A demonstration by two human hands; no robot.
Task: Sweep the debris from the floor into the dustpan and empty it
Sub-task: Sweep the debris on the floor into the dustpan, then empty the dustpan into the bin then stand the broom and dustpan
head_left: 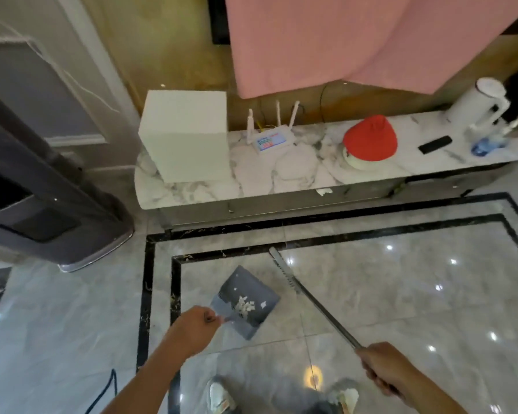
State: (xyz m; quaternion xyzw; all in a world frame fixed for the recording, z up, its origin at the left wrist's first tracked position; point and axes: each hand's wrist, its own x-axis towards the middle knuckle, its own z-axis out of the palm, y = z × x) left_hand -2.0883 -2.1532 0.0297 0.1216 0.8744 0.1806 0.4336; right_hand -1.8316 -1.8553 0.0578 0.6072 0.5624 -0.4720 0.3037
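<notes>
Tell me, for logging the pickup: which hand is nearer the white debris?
Left. The left hand grips the dustpan beside the debris; the right hand holds the broom, farther right.

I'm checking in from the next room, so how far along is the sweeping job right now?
Done: white scraps lie in the dustpan, and I see no loose bits on the floor nearby. In hand: the left hand grips the dustpan's handle, the right hand grips the broom. Left: emptying the dustpan; no bin is in view.
</notes>
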